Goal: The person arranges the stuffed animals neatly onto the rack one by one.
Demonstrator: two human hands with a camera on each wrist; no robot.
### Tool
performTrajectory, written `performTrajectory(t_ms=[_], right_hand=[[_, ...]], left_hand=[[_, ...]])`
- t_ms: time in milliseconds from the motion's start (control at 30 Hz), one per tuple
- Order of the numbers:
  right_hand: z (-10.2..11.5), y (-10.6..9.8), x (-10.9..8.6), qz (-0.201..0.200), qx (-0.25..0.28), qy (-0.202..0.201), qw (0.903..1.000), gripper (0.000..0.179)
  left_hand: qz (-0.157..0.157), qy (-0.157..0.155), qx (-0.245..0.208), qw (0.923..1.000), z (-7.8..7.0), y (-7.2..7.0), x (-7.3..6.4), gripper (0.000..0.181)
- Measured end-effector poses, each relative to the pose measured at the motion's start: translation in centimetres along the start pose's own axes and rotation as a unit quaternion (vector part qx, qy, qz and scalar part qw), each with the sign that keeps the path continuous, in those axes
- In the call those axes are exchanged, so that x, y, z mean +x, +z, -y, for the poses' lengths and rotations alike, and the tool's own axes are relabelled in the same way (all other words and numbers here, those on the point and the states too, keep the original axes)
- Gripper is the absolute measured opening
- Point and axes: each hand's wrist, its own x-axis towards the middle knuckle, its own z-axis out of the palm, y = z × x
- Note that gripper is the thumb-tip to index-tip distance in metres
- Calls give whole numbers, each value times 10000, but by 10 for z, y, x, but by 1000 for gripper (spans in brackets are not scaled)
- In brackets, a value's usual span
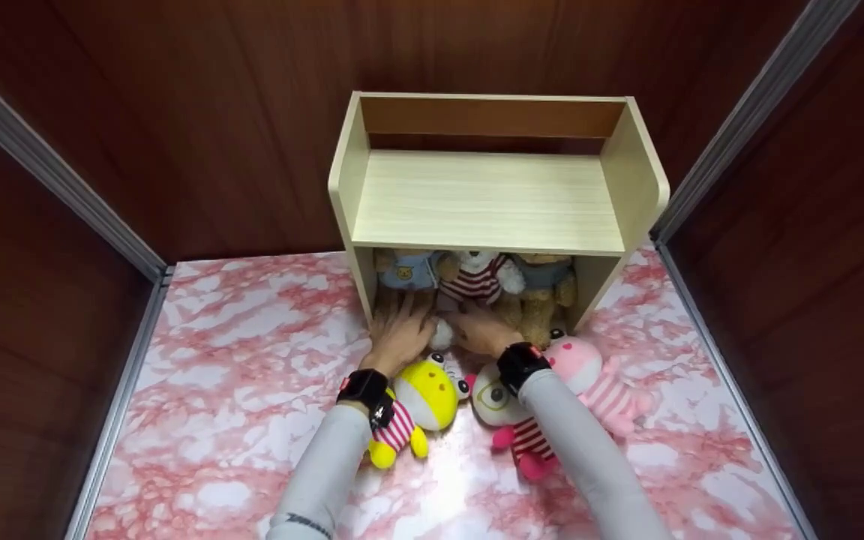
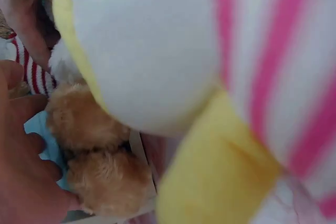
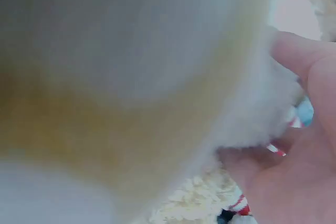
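- From the head view I see a pale wooden shelf unit (image 1: 488, 199) standing on a pink-and-white marbled table (image 1: 237, 420), with three plush toys side by side in its lower compartment.
- My left hand (image 1: 400, 334) reaches into that compartment at its left end, its grip spread, fingers extended against the brown bear in the light-blue shirt (image 1: 407, 274).
- My right hand (image 1: 483, 330) is at the middle toy, a white plush in a red-and-white striped top (image 1: 471, 286). The right wrist view shows me this grip narrowed, thumb and fingers on either side of white fluff.
- One white foot of that plush pokes out between the two hands.
- At the right end of the compartment sits another brown bear in a grey-blue top (image 1: 544, 300), its legs toward me.
- In front of the shelf unit, a yellow toy (image 1: 432, 397) with a pink-striped body lies partly under my left wrist.
- Beside it, a toy with yellow eyeglass outlines (image 1: 493, 409) lies partly behind my right forearm.
- A pink toy (image 1: 612, 401) with a striped body lies just right of that forearm.
- Each wrist wears a black strapped device (image 1: 522, 365); grey sleeves cover the forearms.
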Motion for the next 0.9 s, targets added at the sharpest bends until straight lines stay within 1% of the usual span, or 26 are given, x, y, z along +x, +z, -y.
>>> performTrajectory(t_ms=[33,100,167,233,300,400,467,567,733,900], right_hand=[[0,-2,-1,-38,143,-28,9999,45],[-1,-6,-5,-247,326,-111,9991,44],[-1,-9,-9,-588,406,-203,9972,43],[-1,-12,-16,-917,400,-170,9948,43],[0,-15,-25,-1153,384,7,9926,46],[2,-21,-41,-1274,274,425,9906,51],[3,-24,-52,-1336,242,663,9885,52],[2,-27,-70,-1544,153,887,9839,52],[-3,-28,-98,-2081,36,1089,9720,54],[-10,-26,-124,-2728,-180,1000,9567,52]], left_hand=[[-96,51,-90,9999,-1,-2,-3,53],[-259,162,-217,9993,-2,-6,-9,53],[-300,235,-376,9986,-2,-9,-16,54],[-305,239,-496,9980,-2,-13,-23,56],[-266,158,-617,9976,0,-16,-30,57],[-126,-31,-797,9967,2,-22,-41,60],[-19,-135,-819,9965,3,-24,-47,62],[46,-221,-787,9966,4,-29,-56,65],[141,-413,-809,9958,11,-36,-67,71],[221,-617,-876,9940,24,-43,-77,75]])
